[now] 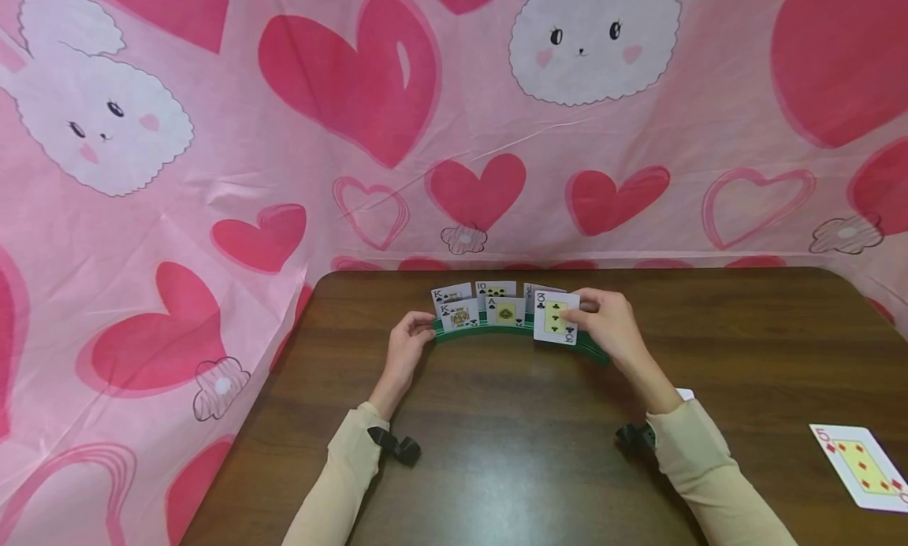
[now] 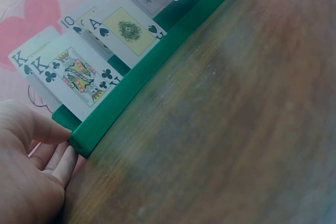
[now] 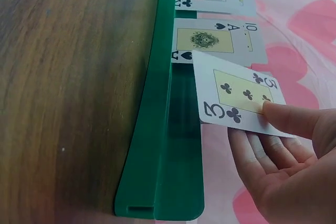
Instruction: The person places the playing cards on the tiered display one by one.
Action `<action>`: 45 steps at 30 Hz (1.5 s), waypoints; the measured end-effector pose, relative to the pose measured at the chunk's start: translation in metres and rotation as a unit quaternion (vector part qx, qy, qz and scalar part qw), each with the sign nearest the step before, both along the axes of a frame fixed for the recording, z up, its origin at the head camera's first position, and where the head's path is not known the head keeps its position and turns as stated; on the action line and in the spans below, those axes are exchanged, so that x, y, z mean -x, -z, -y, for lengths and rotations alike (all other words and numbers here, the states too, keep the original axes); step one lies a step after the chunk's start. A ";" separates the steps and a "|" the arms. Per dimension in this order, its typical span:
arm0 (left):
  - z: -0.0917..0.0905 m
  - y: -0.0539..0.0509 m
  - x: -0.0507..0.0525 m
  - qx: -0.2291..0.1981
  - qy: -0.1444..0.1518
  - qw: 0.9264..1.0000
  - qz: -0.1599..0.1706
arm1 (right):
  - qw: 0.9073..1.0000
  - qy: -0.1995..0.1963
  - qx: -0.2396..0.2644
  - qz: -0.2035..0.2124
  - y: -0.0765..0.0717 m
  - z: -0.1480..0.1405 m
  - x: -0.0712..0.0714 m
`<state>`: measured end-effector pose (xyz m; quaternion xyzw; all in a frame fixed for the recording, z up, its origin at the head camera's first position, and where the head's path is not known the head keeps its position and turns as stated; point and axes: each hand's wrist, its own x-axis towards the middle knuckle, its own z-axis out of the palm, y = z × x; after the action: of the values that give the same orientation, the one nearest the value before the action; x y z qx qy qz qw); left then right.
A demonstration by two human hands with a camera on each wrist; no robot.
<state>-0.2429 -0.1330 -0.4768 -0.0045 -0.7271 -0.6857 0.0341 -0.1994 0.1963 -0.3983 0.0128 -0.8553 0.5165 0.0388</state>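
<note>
A curved green card holder (image 1: 496,327) stands on the table with playing cards upright in it. My left hand (image 1: 406,345) grips its left end between thumb and fingers, seen closely in the left wrist view. The king of clubs (image 2: 79,74) leans before another black king at that end. Beside them, the ace of spades (image 3: 205,40) stands in front of a black ten (image 1: 496,288). My right hand (image 1: 612,325) pinches the three of clubs (image 3: 241,95) by its edge, thumb on its face, over the holder's right part. It partly hides a card (image 1: 530,298) behind it.
A five of diamonds (image 1: 861,467) lies face up on the brown wooden table (image 1: 496,451) at the far right. Another card (image 1: 685,394) shows partly behind my right wrist. Pink cloth with hearts (image 1: 355,81) hangs behind the table and along its left side.
</note>
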 end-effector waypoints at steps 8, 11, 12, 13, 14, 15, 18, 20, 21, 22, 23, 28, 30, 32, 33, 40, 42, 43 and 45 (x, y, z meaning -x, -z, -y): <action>0.000 -0.001 0.000 0.001 -0.003 1.000 0.002 | 0.999 -0.003 0.044 -0.006 0.001 0.003 0.000; -0.001 0.000 -0.001 0.000 -0.009 1.000 -0.002 | 0.999 -0.001 0.044 -0.010 0.001 0.004 0.000; -0.001 0.000 -0.001 0.001 -0.011 1.000 -0.004 | 0.999 0.000 0.043 -0.012 0.001 0.005 0.000; -0.001 0.001 0.000 0.002 -0.013 1.000 -0.005 | 0.999 0.001 0.040 -0.014 0.000 0.005 0.000; -0.002 0.000 -0.001 0.003 -0.014 1.000 -0.006 | 0.999 0.002 0.036 -0.017 0.000 0.005 0.000; -0.002 0.000 -0.001 0.003 -0.014 1.000 -0.007 | 0.999 0.003 0.030 -0.020 0.000 0.005 0.000; -0.002 0.001 -0.001 0.004 -0.015 1.000 -0.008 | 0.999 0.009 0.009 -0.029 0.001 0.005 0.000; -0.002 0.001 -0.001 0.003 -0.016 1.000 -0.006 | 0.999 0.012 -0.004 -0.035 0.002 0.005 0.000; -0.002 0.001 -0.001 0.004 -0.015 1.000 -0.006 | 0.999 0.014 -0.008 -0.038 0.002 0.005 0.000; -0.002 0.001 -0.001 0.004 -0.015 1.000 -0.006 | 0.999 0.016 -0.012 -0.040 0.003 0.005 0.000; -0.002 0.001 -0.001 0.005 -0.015 1.000 -0.005 | 0.999 0.017 -0.013 -0.042 0.003 0.006 0.000; -0.002 -0.004 -0.004 0.003 -0.007 1.000 -0.003 | 0.998 0.025 -0.027 -0.058 0.005 0.007 0.001; -0.001 -0.005 -0.003 0.000 -0.005 1.000 -0.002 | 0.997 0.029 -0.035 -0.066 0.007 0.007 0.001; -0.001 -0.005 -0.003 0.000 -0.006 1.000 0.000 | 0.996 0.033 -0.041 -0.070 0.008 0.007 0.001; -0.001 -0.005 -0.003 0.002 -0.007 1.000 0.001 | 0.996 0.035 -0.043 -0.072 0.008 0.007 0.002; -0.002 0.001 -0.001 0.004 -0.014 1.000 -0.010 | 0.995 0.043 -0.051 -0.080 0.011 0.008 0.002; -0.002 0.001 -0.001 0.002 -0.013 1.000 -0.010 | 0.995 0.044 -0.051 -0.079 0.012 0.009 0.003; -0.002 0.001 -0.001 0.000 -0.013 1.000 -0.009 | 0.995 0.045 -0.050 -0.079 0.013 0.009 0.003; -0.002 0.001 -0.001 -0.002 -0.012 1.000 -0.009 | 0.995 0.043 -0.047 -0.079 0.013 0.009 0.003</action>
<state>-0.2423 -0.1314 -0.4783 -0.0015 -0.7253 -0.6867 0.0490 -0.2026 0.1873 -0.4114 0.0179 -0.8729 0.4706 0.1276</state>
